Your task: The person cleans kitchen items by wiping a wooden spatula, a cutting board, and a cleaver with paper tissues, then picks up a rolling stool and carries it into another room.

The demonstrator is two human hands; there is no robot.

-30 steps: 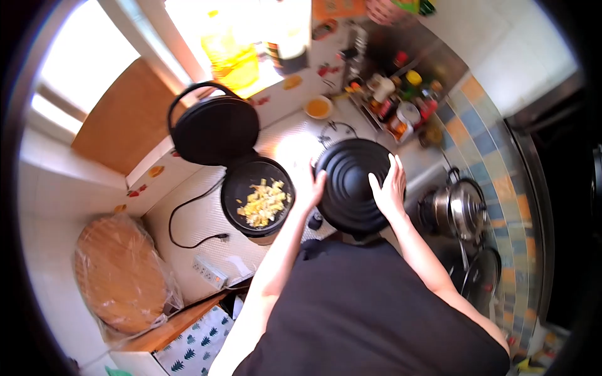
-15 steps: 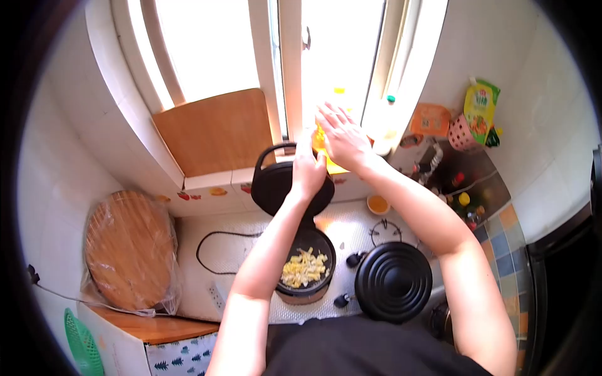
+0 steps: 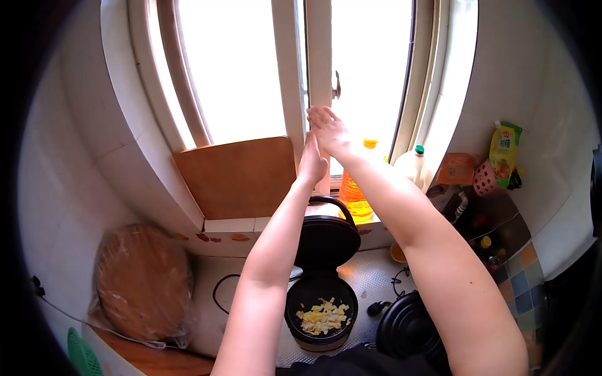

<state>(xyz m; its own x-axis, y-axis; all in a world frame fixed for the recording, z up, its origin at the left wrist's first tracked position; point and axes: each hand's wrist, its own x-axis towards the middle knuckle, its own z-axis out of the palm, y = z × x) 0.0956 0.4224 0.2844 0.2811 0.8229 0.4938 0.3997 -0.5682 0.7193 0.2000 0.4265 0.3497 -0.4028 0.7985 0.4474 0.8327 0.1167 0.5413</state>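
Observation:
Both my hands are raised against the upright frame (image 3: 318, 56) between the window panes. My left hand (image 3: 312, 161) has its fingers pointing up along the frame, its thumb bent at the side. Above and overlapping it, my right hand (image 3: 330, 133) lies with stretched fingers near the frame's edge. No object shows in either hand. Below my forearms, an electric griddle pan (image 3: 322, 285) stands with its black lid (image 3: 329, 241) raised. Chopped yellow and white pieces (image 3: 324, 316) lie in it.
A bottle of orange-yellow oil (image 3: 355, 199) and a white jug with a green cap (image 3: 411, 166) stand on the sill by my right arm. A brown board (image 3: 238, 178) leans at the window. A wrapped round board (image 3: 145, 282) stands left; a black ridged lid (image 3: 411, 332) lies right.
My view has tilted up, so the counter sits lower in it. My hands have shifted relative to the oil bottle and now sit left of it, at the window frame.

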